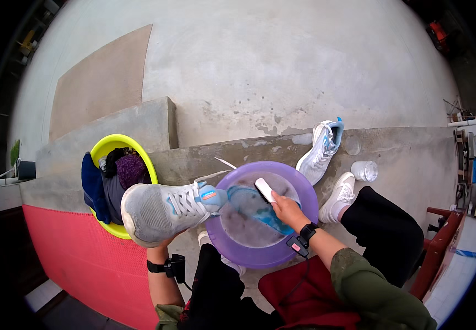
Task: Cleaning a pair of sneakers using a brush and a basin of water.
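My left hand [171, 241] holds up a grey running shoe [159, 210] from beneath, mostly hidden by it, with the toe to the left. The shoe's heel end reaches over the rim of a purple plastic basin [238, 252]. In my right hand [287, 210] is a white-backed scrub brush [265, 189], dark bristles down, over the soapy water. Something blue [242, 198] lies partly under the suds. A matching light grey shoe [320, 154] leans against the concrete step just behind the basin, its heel up.
A yellow-green basin [151, 165] full of clothes stands at the left beside a red mat [93, 255]. Right of the shoe are a clear jar [364, 170] and a round clear lid [352, 145]. A reddish-brown wooden stool or frame [436, 251] stands far right.
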{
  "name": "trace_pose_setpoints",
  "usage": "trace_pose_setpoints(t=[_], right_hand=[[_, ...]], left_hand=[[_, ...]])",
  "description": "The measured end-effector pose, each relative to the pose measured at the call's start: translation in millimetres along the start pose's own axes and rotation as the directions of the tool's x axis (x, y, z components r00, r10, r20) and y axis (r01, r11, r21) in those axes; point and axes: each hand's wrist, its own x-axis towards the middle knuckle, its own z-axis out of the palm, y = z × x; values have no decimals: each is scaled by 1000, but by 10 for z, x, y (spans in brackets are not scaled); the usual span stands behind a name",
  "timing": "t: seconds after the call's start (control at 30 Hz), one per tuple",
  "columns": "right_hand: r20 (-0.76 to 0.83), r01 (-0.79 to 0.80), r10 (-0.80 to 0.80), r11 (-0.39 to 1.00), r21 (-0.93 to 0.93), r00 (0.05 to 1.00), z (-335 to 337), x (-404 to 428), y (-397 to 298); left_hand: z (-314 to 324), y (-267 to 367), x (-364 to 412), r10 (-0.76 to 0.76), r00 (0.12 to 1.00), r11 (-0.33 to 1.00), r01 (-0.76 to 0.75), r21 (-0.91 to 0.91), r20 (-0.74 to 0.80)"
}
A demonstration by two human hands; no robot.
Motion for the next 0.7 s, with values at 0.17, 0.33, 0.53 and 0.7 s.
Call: trace_pose_setpoints(t=[0.17, 0.33, 0.53, 0.7], right_hand=[[-97, 46, -22, 968, 248, 995, -23, -157, -465], [-152, 218, -168, 879, 424, 974, -11, -241, -1200], [-112, 193, -161, 892, 409, 981, 7, 55, -1277], [-202, 209, -140, 902, 379, 969, -8, 130, -1204]], left_hand=[[-120, -166, 16, -28, 999, 998, 26, -60, -25], [-220, -165, 10, -40, 997, 996, 35, -76, -67], [-112, -230, 57, -45, 997, 993, 37, -115, -61], [-28, -310, 95, -54, 997, 989, 48, -141, -45]])
